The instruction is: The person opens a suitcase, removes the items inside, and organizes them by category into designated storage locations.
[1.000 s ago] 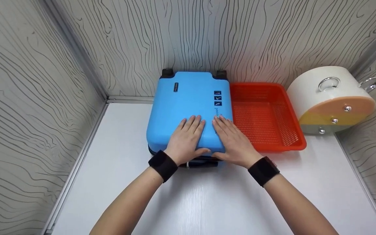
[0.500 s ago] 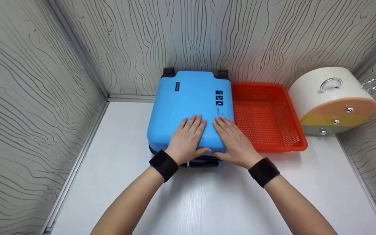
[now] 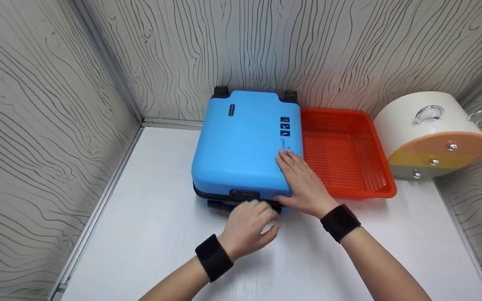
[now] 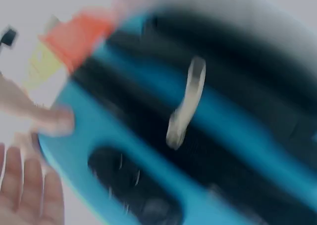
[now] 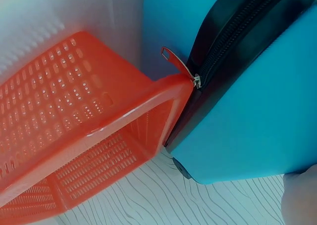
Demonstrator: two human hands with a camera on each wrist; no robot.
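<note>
A blue hard-shell suitcase [image 3: 245,138] lies flat with its lid up and wheels at the back. My right hand [image 3: 306,184] rests flat on the lid's front right corner, fingers straight. My left hand [image 3: 249,228] is off the lid, just in front of the suitcase, with loosely bent fingers and nothing in them. Close behind it are a black lock panel [image 3: 244,195] and a black handle [image 3: 220,207]. The blurred left wrist view has a pale zipper pull [image 4: 185,106] over the dark seam. A metal zipper slider [image 5: 197,81] shows on the suitcase's side in the right wrist view.
A red perforated plastic basket [image 3: 345,154] stands right against the suitcase. Beyond it is a white rounded box [image 3: 416,113] with coloured drawers and metal handles. Wood-grain walls [image 3: 257,46] enclose the white tabletop [image 3: 149,234] at the back and sides.
My left hand has lifted off the lid and moved down toward the front of the suitcase, its fingers bending, uncovering the lock panel. The right hand has stayed on the lid.
</note>
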